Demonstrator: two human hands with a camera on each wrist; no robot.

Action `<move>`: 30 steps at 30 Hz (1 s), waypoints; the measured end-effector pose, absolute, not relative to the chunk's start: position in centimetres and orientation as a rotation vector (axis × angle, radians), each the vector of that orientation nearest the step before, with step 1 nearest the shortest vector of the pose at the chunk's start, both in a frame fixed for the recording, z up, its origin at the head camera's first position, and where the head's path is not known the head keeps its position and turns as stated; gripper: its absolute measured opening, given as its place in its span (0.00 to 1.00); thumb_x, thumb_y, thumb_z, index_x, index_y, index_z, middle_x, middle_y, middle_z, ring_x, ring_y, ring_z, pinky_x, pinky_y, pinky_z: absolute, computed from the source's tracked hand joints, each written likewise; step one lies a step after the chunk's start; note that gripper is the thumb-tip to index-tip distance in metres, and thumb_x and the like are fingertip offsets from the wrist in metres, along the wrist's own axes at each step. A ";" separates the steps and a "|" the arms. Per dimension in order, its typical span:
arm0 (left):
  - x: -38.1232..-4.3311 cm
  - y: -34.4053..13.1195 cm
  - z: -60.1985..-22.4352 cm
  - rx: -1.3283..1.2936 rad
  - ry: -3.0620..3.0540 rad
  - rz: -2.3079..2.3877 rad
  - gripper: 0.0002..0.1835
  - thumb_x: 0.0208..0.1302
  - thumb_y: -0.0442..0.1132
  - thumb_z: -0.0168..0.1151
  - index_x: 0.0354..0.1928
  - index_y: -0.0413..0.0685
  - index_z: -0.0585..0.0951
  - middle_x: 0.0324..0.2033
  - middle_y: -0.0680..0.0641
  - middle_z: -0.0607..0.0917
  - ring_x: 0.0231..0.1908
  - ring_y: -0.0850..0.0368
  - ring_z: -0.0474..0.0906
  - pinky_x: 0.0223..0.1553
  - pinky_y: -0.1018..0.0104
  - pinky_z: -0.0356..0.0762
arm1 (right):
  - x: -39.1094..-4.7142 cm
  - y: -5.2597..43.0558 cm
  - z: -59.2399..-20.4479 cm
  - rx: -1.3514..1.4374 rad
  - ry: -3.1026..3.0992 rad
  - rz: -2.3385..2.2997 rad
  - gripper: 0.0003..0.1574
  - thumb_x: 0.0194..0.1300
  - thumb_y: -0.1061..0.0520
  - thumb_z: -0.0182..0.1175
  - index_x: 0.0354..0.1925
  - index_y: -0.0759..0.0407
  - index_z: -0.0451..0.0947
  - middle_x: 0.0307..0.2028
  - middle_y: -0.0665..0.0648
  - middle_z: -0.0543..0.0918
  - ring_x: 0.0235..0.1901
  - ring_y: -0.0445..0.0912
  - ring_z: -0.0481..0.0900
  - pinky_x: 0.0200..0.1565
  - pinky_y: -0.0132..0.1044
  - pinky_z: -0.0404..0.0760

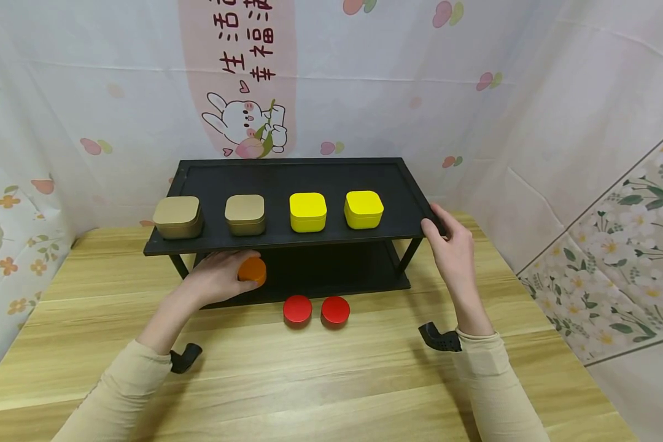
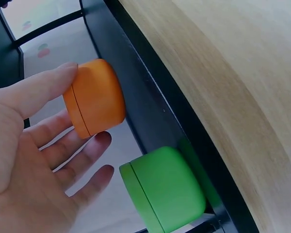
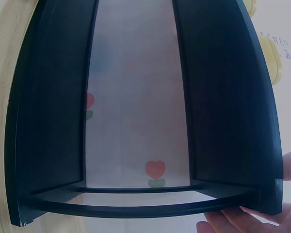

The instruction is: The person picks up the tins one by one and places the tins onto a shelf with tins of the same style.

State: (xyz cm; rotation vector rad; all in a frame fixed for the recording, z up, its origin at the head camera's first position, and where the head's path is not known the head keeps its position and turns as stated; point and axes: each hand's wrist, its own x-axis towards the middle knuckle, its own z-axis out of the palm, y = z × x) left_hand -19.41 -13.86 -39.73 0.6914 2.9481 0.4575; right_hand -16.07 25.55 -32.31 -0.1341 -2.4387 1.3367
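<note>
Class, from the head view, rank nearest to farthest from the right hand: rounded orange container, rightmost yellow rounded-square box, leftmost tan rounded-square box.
1. Yellow box: black shelf top, right half.
2. Orange container: in left hand.
3. Tan box: same top, left end.
</note>
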 end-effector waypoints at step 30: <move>-19.7 -14.2 -40.9 0.646 2.896 0.435 0.32 0.57 0.55 0.62 0.61 0.49 0.72 0.61 0.39 0.73 0.60 0.39 0.68 0.59 0.41 0.65 | -16.0 25.5 -32.1 -0.138 -2.443 1.351 0.30 0.69 0.45 0.50 0.66 0.48 0.66 0.65 0.55 0.70 0.62 0.49 0.71 0.48 0.25 0.70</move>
